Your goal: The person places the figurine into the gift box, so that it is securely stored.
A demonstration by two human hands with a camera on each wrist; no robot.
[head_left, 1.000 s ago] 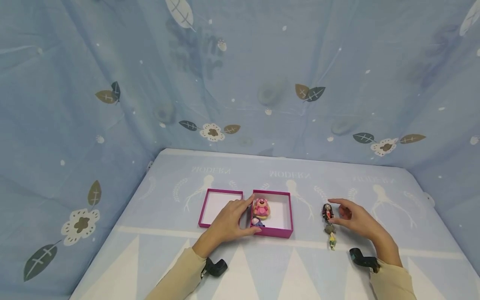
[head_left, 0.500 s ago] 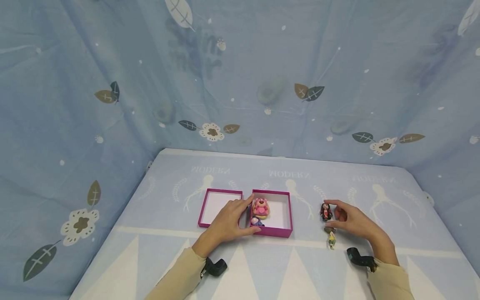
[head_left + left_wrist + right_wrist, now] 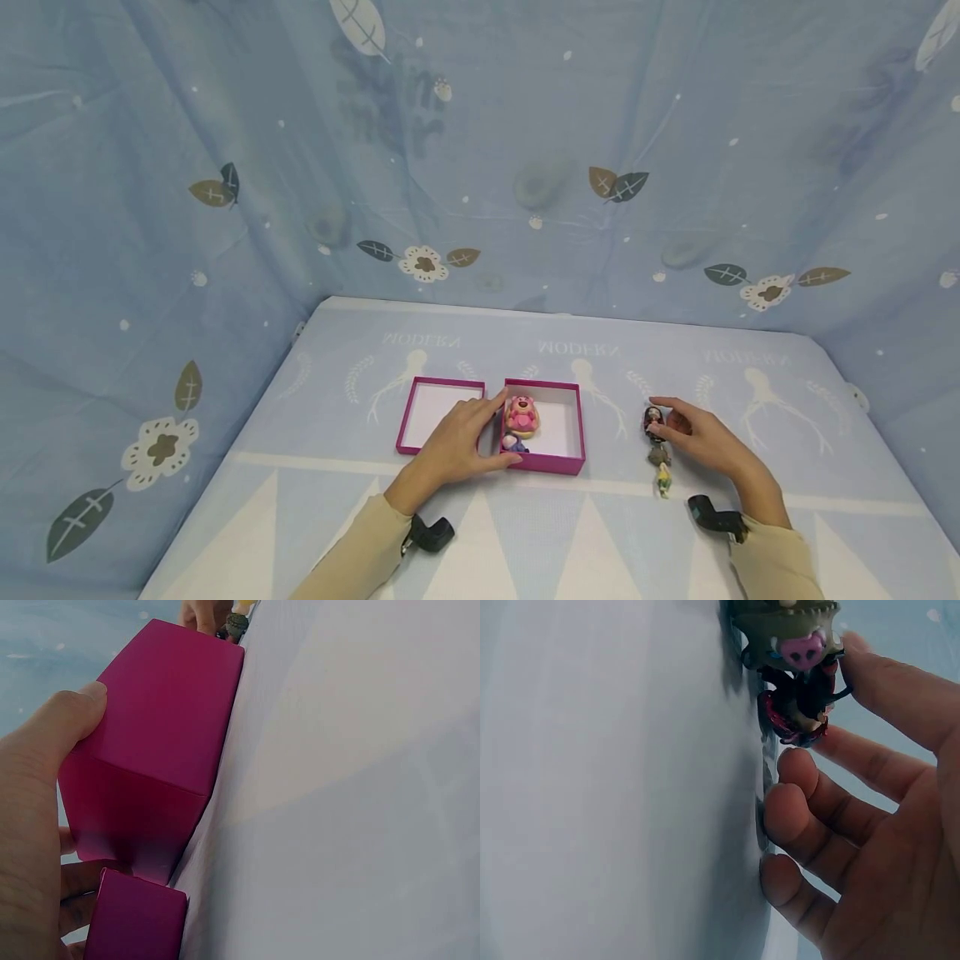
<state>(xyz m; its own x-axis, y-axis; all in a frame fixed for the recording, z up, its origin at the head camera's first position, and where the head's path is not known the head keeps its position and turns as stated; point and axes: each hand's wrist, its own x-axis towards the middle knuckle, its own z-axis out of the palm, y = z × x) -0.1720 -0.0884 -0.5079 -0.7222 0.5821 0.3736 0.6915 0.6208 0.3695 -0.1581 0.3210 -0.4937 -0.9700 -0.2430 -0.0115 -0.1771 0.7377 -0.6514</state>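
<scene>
My left hand (image 3: 457, 442) grips the left side of a magenta box (image 3: 547, 464), thumb on its front wall and forefinger at the back rim. Inside the box lie a pink bear figure (image 3: 522, 417) and a small bluish-purple figure (image 3: 513, 443). Further right, my right hand (image 3: 708, 437) pinches a dark-haired doll figurine (image 3: 653, 415) dressed in red and black between thumb and forefinger; it appears to be at the table surface. Just in front of the doll lies a figurine with a boar-like head (image 3: 795, 637) and a yellow-green body (image 3: 663, 481).
A shallow magenta-rimmed lid (image 3: 442, 412) with a white inside lies left of the box, partly behind my left hand. A pale blue patterned cloth (image 3: 360, 375) covers the table. Blue curtains (image 3: 480, 167) hang behind and at the sides.
My right hand has shifted slightly left, and its thumb has moved onto the doll figurine. The doll has turned a little. My left hand and the box have stayed put.
</scene>
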